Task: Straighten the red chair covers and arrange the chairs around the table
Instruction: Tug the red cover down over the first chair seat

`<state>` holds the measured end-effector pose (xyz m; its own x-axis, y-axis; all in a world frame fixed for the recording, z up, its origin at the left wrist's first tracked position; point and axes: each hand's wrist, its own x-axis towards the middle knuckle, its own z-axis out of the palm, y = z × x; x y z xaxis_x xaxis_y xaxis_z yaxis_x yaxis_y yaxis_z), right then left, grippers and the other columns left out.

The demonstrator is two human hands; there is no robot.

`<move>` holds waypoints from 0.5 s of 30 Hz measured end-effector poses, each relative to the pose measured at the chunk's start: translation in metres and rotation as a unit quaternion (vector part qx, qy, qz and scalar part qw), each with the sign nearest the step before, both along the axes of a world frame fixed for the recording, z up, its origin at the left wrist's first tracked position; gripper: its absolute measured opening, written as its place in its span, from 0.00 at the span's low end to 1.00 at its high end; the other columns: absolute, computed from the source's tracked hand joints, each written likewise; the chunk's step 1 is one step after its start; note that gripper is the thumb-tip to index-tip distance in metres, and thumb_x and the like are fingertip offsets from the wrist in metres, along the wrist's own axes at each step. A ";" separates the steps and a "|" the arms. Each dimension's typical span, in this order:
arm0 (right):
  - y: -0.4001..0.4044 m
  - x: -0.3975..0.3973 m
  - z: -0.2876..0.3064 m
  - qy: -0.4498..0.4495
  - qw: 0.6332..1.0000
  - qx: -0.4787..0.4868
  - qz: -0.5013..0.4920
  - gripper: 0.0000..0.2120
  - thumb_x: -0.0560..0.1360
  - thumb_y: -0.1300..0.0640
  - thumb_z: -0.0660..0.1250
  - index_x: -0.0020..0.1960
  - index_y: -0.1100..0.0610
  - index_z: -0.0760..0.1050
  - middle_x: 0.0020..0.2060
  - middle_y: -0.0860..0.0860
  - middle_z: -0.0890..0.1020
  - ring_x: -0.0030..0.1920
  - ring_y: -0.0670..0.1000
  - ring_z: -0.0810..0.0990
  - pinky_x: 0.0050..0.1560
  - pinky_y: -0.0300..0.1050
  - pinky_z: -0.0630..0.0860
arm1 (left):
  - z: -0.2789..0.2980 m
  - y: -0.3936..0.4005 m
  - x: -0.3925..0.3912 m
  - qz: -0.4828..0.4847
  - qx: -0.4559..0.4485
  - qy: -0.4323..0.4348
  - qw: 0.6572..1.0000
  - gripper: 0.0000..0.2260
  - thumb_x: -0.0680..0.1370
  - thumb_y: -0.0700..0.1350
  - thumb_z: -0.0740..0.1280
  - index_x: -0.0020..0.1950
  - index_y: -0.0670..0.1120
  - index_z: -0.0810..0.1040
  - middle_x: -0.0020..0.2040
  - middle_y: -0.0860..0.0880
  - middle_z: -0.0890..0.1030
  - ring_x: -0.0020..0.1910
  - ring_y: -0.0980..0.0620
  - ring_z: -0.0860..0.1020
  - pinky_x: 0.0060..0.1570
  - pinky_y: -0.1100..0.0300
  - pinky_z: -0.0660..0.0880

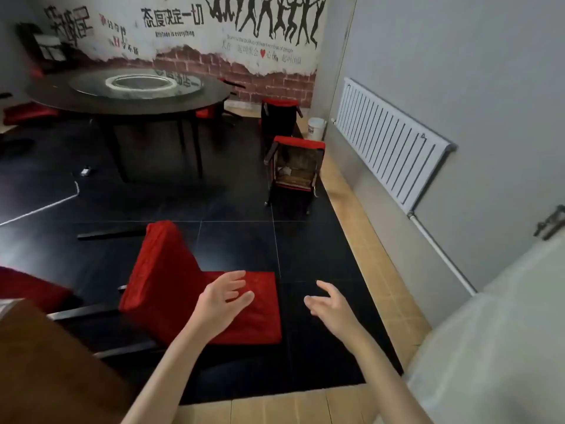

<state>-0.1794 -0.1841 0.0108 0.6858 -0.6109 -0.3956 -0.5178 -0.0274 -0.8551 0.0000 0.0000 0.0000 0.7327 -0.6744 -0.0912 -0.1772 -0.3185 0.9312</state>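
A chair with a red cover point(171, 280) lies on its side on the black floor just below me, its dark legs pointing left. My left hand point(226, 296) hovers open over its red seat. My right hand point(328, 304) is open over the bare floor to the right of that chair, holding nothing. Farther off, a tipped chair point(295, 169) shows its underside, with red cover along its top edge. Behind it stands another dark chair with a red top point(279, 117). The round black table point(128, 96) with a glass turntable is at the back left.
More red chairs point(29, 113) sit around the table's left and far side. A white radiator point(391, 142) lines the right wall, with a white bucket point(316, 128) near its far end. A brown surface point(46, 362) fills the lower left. A door point(504, 332) stands at the lower right.
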 end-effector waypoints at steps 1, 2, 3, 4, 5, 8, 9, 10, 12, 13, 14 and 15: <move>-0.001 0.002 -0.002 -0.005 1.000 -0.002 -0.004 0.35 0.74 0.43 0.69 0.76 0.49 0.58 0.62 0.49 0.78 0.62 0.51 0.76 0.67 0.52 0.69 | 0.000 -0.004 0.001 -0.005 -0.003 -0.001 1.000 0.19 0.72 0.48 0.74 0.60 0.60 0.73 0.52 0.57 0.80 0.53 0.55 0.80 0.56 0.58 0.77; -0.004 0.004 -0.004 -0.001 1.000 -0.004 -0.003 0.35 0.74 0.43 0.69 0.76 0.49 0.58 0.63 0.49 0.77 0.63 0.51 0.76 0.67 0.52 0.69 | 0.002 -0.007 0.001 -0.007 0.008 -0.002 1.000 0.20 0.73 0.48 0.74 0.62 0.58 0.74 0.53 0.57 0.80 0.53 0.54 0.80 0.57 0.56 0.77; -0.006 0.004 -0.007 0.006 1.000 -0.004 -0.001 0.35 0.74 0.43 0.69 0.75 0.48 0.58 0.63 0.50 0.77 0.63 0.50 0.75 0.67 0.52 0.69 | 0.002 -0.010 0.001 -0.009 0.011 0.003 1.000 0.20 0.73 0.47 0.73 0.64 0.56 0.74 0.54 0.56 0.80 0.54 0.53 0.80 0.58 0.55 0.77; -0.010 0.005 -0.009 0.010 1.000 0.002 -0.003 0.35 0.74 0.43 0.69 0.75 0.48 0.58 0.63 0.49 0.77 0.63 0.50 0.75 0.65 0.50 0.70 | 0.003 -0.014 0.001 -0.011 0.022 0.009 1.000 0.21 0.73 0.47 0.73 0.65 0.54 0.74 0.56 0.54 0.80 0.55 0.52 0.79 0.59 0.53 0.76; -0.014 0.006 -0.012 0.015 1.000 0.001 -0.004 0.35 0.73 0.43 0.69 0.75 0.47 0.58 0.64 0.49 0.76 0.62 0.49 0.75 0.63 0.47 0.70 | 0.002 -0.019 0.000 -0.013 0.028 0.011 0.999 0.22 0.74 0.47 0.73 0.66 0.52 0.74 0.57 0.53 0.80 0.56 0.52 0.79 0.59 0.52 0.76; -0.031 0.010 -0.016 0.015 1.000 0.005 -0.003 0.35 0.73 0.42 0.70 0.75 0.46 0.58 0.65 0.49 0.75 0.59 0.46 0.74 0.56 0.43 0.68 | 0.003 -0.039 0.000 -0.023 0.048 0.009 0.999 0.22 0.74 0.46 0.73 0.67 0.50 0.73 0.60 0.50 0.80 0.57 0.51 0.79 0.60 0.52 0.76; -0.040 0.012 -0.018 0.013 1.000 0.004 -0.006 0.36 0.72 0.42 0.70 0.75 0.45 0.59 0.65 0.49 0.75 0.58 0.45 0.73 0.56 0.43 0.67 | 0.002 -0.048 0.001 -0.022 0.050 0.007 0.998 0.22 0.74 0.46 0.73 0.67 0.50 0.73 0.60 0.50 0.80 0.57 0.50 0.79 0.60 0.52 0.76; -0.050 0.014 -0.020 0.013 1.000 0.005 -0.009 0.36 0.72 0.42 0.70 0.75 0.45 0.59 0.65 0.49 0.75 0.58 0.45 0.72 0.56 0.43 0.67 | 0.002 -0.058 0.004 -0.022 0.054 0.005 0.998 0.22 0.74 0.46 0.72 0.68 0.49 0.73 0.60 0.50 0.79 0.57 0.50 0.79 0.60 0.52 0.76; -0.067 0.018 -0.023 0.014 1.000 0.003 -0.011 0.36 0.71 0.42 0.71 0.74 0.44 0.59 0.65 0.48 0.75 0.58 0.45 0.72 0.56 0.44 0.67 | 0.003 -0.075 0.007 -0.023 0.057 0.001 0.998 0.22 0.74 0.46 0.72 0.68 0.49 0.73 0.61 0.50 0.79 0.58 0.50 0.79 0.60 0.52 0.76; -0.081 0.020 -0.026 0.016 1.000 0.003 -0.011 0.36 0.71 0.42 0.71 0.74 0.44 0.59 0.65 0.48 0.75 0.59 0.45 0.72 0.56 0.44 0.67 | 0.001 -0.088 0.008 -0.023 0.058 0.000 0.998 0.22 0.75 0.46 0.72 0.68 0.49 0.73 0.61 0.49 0.79 0.58 0.50 0.78 0.60 0.53 0.76; -0.094 0.023 -0.028 0.017 1.000 0.002 -0.010 0.36 0.71 0.43 0.71 0.74 0.44 0.59 0.66 0.48 0.74 0.60 0.46 0.72 0.57 0.44 0.68 | 0.001 -0.101 0.010 -0.022 0.059 0.000 0.998 0.22 0.75 0.46 0.72 0.68 0.50 0.72 0.61 0.49 0.79 0.58 0.50 0.78 0.60 0.53 0.75; -0.109 0.026 -0.030 0.017 1.000 0.001 -0.008 0.36 0.72 0.43 0.71 0.74 0.44 0.59 0.66 0.48 0.74 0.61 0.47 0.72 0.57 0.45 0.68 | 0.001 -0.114 0.012 -0.021 0.058 -0.001 0.998 0.23 0.75 0.46 0.72 0.69 0.50 0.72 0.62 0.50 0.79 0.58 0.50 0.78 0.60 0.54 0.75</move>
